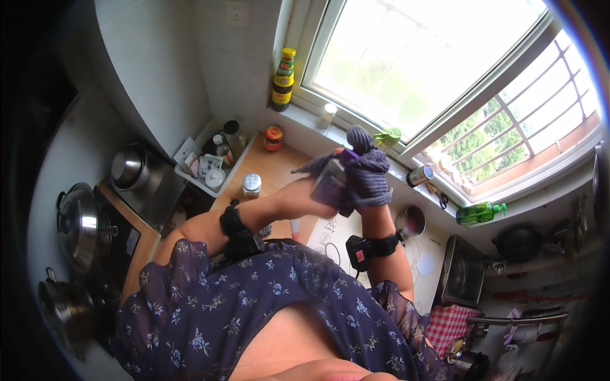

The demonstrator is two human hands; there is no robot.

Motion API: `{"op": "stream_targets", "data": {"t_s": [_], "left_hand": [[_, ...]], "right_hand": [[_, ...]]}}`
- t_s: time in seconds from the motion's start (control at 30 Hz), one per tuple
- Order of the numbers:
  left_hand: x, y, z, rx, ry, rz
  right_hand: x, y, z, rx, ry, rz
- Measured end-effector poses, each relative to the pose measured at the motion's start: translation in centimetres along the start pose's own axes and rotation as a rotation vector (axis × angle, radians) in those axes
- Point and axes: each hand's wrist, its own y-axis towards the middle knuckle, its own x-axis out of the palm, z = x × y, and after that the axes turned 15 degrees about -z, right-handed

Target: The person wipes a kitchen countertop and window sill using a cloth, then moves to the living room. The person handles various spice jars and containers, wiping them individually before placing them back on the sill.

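My left hand [320,202] holds a small container [330,183] with a purple top, blurred and partly covered. A dark grey ribbed knit cloth [369,176] covers my right hand [372,193], which presses against the container's right side; its fingers are hidden. One end of the cloth trails to the left behind the container, and a rounded bunch stands up above it. Both hands are raised in front of the window sill, above the counter. A clear jar with a silver lid [251,185] stands on the wooden counter [252,159], left of my hands.
A white tray [217,193] holds bottles and packets. Near the wall stands a red-lidded jar [273,138]. The sill bears a sauce bottle [283,81], a white-capped jar [327,116], a can [420,176] and a green bottle [476,214]. A small pot [411,220] is right of my hands.
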Motion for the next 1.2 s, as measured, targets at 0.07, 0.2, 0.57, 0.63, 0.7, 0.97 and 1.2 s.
{"op": "stream_targets", "data": {"t_s": [0.07, 0.2, 0.57, 0.63, 0.7, 0.97, 1.2], "left_hand": [[0.6, 0.4, -0.6, -0.188, 0.571, 0.508], [1.4, -0.4, 0.5, -0.188, 0.759, 0.485], [1.3, 1.6, 1.9, -0.212, 0.468, 0.414], [2.0, 1.5, 2.9, -0.161, 0.589, 0.594], [2.1, 1.5, 1.1, -0.051, 0.727, 0.67], [1.1, 1.3, 3.0, 0.098, 0.229, 0.306], [1.4, 1.3, 0.6, -0.035, 0.664, 0.548]], "right_hand": [[0.9, -0.5, 0.8, -0.366, -0.679, 0.171], [0.0, -0.8, 1.0, -0.356, -0.695, 0.115], [-1.0, -0.4, 0.7, -0.328, -0.527, 0.189], [1.0, -0.9, -0.8, -0.384, -1.169, 0.357], [1.0, -1.3, -1.4, -0.367, -1.223, 0.277], [-0.6, -1.0, -1.8, -0.256, -0.261, 0.111], [2.1, -2.6, -0.3, -0.407, -1.25, 0.244]]}}
